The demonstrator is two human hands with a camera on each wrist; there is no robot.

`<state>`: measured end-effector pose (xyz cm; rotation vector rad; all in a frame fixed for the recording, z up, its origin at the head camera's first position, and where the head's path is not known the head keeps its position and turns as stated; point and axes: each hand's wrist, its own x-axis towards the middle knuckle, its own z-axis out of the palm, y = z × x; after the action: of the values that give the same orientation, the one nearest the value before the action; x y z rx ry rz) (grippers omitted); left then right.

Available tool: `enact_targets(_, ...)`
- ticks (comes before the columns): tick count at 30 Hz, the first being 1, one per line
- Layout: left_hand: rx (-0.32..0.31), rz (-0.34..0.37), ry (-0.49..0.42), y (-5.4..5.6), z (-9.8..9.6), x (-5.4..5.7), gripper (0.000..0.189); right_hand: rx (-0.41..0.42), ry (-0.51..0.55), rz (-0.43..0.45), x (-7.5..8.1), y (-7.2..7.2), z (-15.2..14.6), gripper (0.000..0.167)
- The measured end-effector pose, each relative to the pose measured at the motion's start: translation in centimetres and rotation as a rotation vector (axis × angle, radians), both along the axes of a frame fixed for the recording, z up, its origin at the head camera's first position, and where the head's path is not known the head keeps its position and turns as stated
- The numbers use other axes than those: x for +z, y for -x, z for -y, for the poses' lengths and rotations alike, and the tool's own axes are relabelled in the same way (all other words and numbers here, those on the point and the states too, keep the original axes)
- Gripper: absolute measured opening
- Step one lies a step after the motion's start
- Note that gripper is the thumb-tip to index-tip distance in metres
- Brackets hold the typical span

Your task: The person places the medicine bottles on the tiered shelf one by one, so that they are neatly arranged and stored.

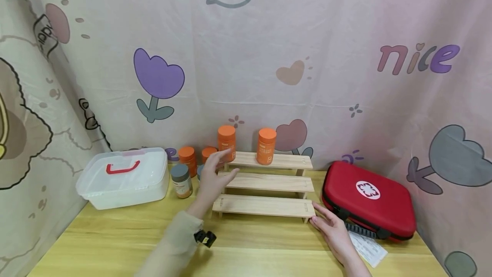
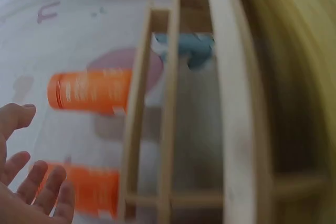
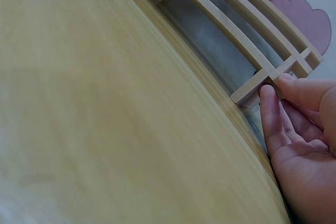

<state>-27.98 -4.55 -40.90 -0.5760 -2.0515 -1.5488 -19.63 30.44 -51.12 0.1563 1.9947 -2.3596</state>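
A three-tier wooden stepped rack (image 1: 265, 206) stands on the table. Two orange bottles, a left one (image 1: 226, 140) and a right one (image 1: 266, 146), stand upright on its top tier. My left hand (image 1: 213, 178) is raised in front of the rack's left side, close to the left bottle, fingers apart and holding nothing. In the left wrist view its fingers (image 2: 54, 187) overlap that bottle (image 2: 94, 190); contact cannot be told. My right hand (image 1: 332, 230) pinches the right front corner of the rack's lowest tier between thumb and fingers, as the right wrist view shows (image 3: 302, 124).
Left of the rack stand orange bottles (image 1: 187, 159) and grey-capped bottles (image 1: 181, 181), partly hidden by my left hand. A clear lidded box (image 1: 127, 187) with a red handle is farther left. At right lie a red first-aid case (image 1: 378, 202) and a white packet (image 1: 368, 249).
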Motion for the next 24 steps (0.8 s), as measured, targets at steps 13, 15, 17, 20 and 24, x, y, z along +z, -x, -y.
enact_targets(13, 0.133, 0.150, 0.335, 1.3, 7.2, -1.7, 0.057, 0.001, -0.009, -0.014, 0.0, 0.0, 0.0, 0.059)
enact_targets(15, 0.131, 0.183, 0.397, 1.4, 7.5, -1.5, 0.060, -0.002, -0.013, -0.019, 0.0, 0.0, 0.0, 0.059)
enact_targets(17, 0.119, 0.215, 0.454, 1.5, 7.6, -1.3, 0.063, -0.003, -0.012, -0.020, 0.0, 0.0, 0.0, 0.059)
enact_targets(20, 0.094, 0.268, 0.522, 1.6, 7.6, -1.0, 0.067, -0.006, -0.019, -0.024, 0.0, 0.0, 0.0, 0.058)
enact_targets(24, 0.076, 0.311, 0.569, 1.7, 7.5, -0.7, 0.066, -0.008, -0.024, -0.023, 0.0, 0.0, 0.1, 0.058)
